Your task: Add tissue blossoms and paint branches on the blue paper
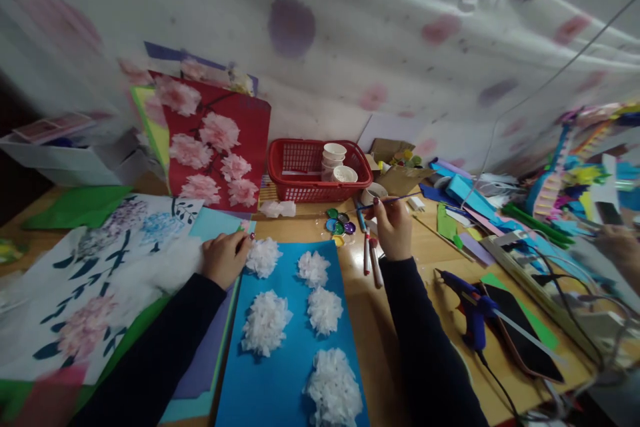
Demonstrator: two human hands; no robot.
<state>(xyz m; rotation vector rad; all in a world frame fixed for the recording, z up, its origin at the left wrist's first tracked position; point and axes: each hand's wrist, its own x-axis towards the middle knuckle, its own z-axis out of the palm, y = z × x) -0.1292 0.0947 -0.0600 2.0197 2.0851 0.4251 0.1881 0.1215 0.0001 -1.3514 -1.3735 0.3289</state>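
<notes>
A blue sheet (295, 340) lies before me with several ruffled white paper flowers (267, 323) on it. My left hand (227, 257) rests at the sheet's upper left corner, beside a white flower (263, 257); its fingers are curled together, and whatever is between them is hidden. Beyond the sheet's right side, my right hand (394, 230) is raised and closed around a thin dark paintbrush (407, 196). Close to its left sit several small open paint pots (340, 223) in different colours, and a roll of tape (374, 194) stands just behind it.
A red basket (320, 192) with white paper cups stands at the back, beside a red card (215, 147) with pink flowers. Markers (367, 253), a blue glue gun (470, 307), a phone (525, 330) and a power strip (535, 293) lie right. Another person's hand (620, 247) shows far right.
</notes>
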